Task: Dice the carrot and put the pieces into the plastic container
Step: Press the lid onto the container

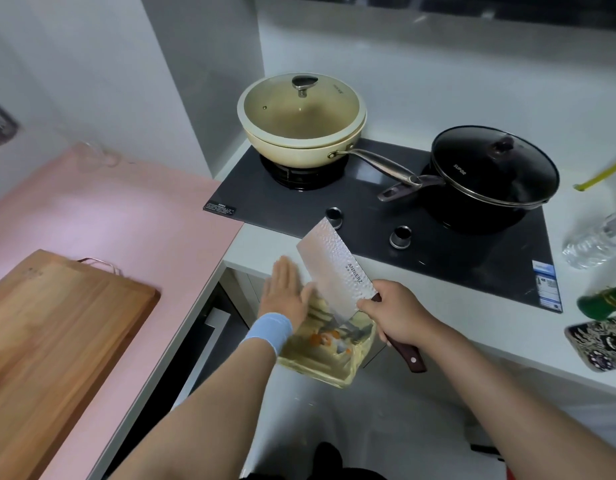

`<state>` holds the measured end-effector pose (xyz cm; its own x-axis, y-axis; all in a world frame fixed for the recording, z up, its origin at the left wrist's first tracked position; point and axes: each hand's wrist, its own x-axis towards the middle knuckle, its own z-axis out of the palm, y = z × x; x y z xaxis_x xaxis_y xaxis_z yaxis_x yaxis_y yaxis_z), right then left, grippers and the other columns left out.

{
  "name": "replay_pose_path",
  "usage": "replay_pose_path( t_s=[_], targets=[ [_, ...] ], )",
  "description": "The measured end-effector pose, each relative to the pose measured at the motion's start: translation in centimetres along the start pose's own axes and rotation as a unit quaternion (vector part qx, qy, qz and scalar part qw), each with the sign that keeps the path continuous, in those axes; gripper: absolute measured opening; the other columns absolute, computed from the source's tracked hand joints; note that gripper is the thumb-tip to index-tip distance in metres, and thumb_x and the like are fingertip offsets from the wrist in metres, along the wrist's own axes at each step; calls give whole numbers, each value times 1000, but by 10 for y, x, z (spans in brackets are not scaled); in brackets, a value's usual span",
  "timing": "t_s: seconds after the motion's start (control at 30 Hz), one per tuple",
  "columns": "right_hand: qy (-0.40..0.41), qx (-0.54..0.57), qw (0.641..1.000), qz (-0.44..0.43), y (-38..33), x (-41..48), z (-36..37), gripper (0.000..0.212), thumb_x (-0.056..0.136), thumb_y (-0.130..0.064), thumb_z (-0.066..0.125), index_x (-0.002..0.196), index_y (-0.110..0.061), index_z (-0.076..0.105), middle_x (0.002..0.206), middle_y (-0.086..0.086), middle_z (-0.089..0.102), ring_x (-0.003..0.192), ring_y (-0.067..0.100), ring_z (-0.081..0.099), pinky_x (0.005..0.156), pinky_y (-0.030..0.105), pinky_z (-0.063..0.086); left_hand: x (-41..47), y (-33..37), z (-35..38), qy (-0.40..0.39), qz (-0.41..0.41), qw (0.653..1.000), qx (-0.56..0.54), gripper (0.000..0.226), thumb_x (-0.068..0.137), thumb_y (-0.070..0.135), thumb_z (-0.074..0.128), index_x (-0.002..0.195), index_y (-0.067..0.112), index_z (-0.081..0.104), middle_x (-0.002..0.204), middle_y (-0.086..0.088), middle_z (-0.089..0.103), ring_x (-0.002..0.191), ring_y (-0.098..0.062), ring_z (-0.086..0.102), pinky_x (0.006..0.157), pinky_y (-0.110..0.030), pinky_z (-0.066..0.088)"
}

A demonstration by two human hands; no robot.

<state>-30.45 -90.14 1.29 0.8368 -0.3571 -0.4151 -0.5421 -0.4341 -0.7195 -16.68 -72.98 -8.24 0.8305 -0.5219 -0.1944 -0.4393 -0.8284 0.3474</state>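
The plastic container (334, 358) is partly hidden beneath both hands and the cleaver (334, 268), just off the white worktop (490, 306); what supports it cannot be made out. Orange carrot pieces (317, 339) are dimly seen through its clear wall. The cleaver's handle is gripped by the right hand (396, 313); the left hand (286, 296) is laid flat, fingers straight, against the blade. "ANNIERZ" is read on the blade, "SUPOR" on the black pan lid (493, 168). The hob sticker (547, 289) is illegible.
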Motion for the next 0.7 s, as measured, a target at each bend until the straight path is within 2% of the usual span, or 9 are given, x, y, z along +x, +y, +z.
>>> replay_pose_path(
  t_s=[0.07,0.13,0.23,0.33,0.4,0.47,0.5,0.6,0.7],
  targets=[
    [3,-6,1000,-4,1,0,-2,14,93,-15,57,90,-2,55,44,-1,51,35,21,52,47,29,44,-7,-12,-4,33,-50,998,15,65,103,46,12,155,12,-4,162,-6,-13,149,-21,-10,122,-38,1],
    [14,-14,1000,-14,2,2,-2,15,93,-16,58,87,-2,53,49,2,52,36,22,52,47,29,43,-11,-3,-15,133,-43,987,-74,57,104,34,20,156,12,7,164,-3,0,150,-20,3,122,-32,6],
    [29,-14,999,-32,3,3,-1,21,92,-17,60,85,1,51,59,8,51,39,21,54,45,29,43,-13,22,-42,233,25,961,-150,50,104,20,32,153,22,25,162,4,16,145,-16,20,118,-25,14],
    [39,-36,996,-78,-2,7,-2,15,90,-22,64,81,-10,60,64,2,54,54,20,57,52,28,41,-18,32,-74,318,117,930,-141,62,88,-4,44,147,17,40,153,-4,34,139,-24,33,116,-34,25],
    [59,-116,985,-115,-8,10,-5,10,90,-31,65,96,-24,70,65,-5,55,65,17,57,56,27,37,-24,31,-92,322,191,919,-123,65,78,-4,46,141,10,47,147,-7,42,137,-25,37,115,-36,26],
    [79,-199,963,-162,-16,11,-6,32,92,-40,64,122,-52,65,72,-11,57,73,9,56,61,25,40,-30,26,-102,292,259,917,-88,57,77,4,46,133,8,54,139,-7,52,132,-25,44,112,-38,31],
    [97,-236,947,-197,-21,12,-6,39,94,-42,63,130,-55,58,78,-11,59,77,9,57,65,27,43,-32,22,-104,269,284,918,-69,52,78,7,46,128,8,58,132,-6,57,125,-24,49,107,-39,36],
    [153,-325,878,-317,-34,21,6,44,90,-30,70,131,-43,64,83,-8,63,72,18,64,63,32,49,-40,0,-102,211,322,923,-4,40,84,17,50,120,11,65,119,-4,66,109,-23,58,96,-43,44],
    [174,-374,836,-361,-50,30,19,43,69,-15,83,107,-29,72,77,-10,64,59,16,61,58,30,43,-45,-31,-101,192,324,926,31,42,87,22,49,126,13,63,129,-4,63,117,-23,58,103,-40,43]
  ],
)
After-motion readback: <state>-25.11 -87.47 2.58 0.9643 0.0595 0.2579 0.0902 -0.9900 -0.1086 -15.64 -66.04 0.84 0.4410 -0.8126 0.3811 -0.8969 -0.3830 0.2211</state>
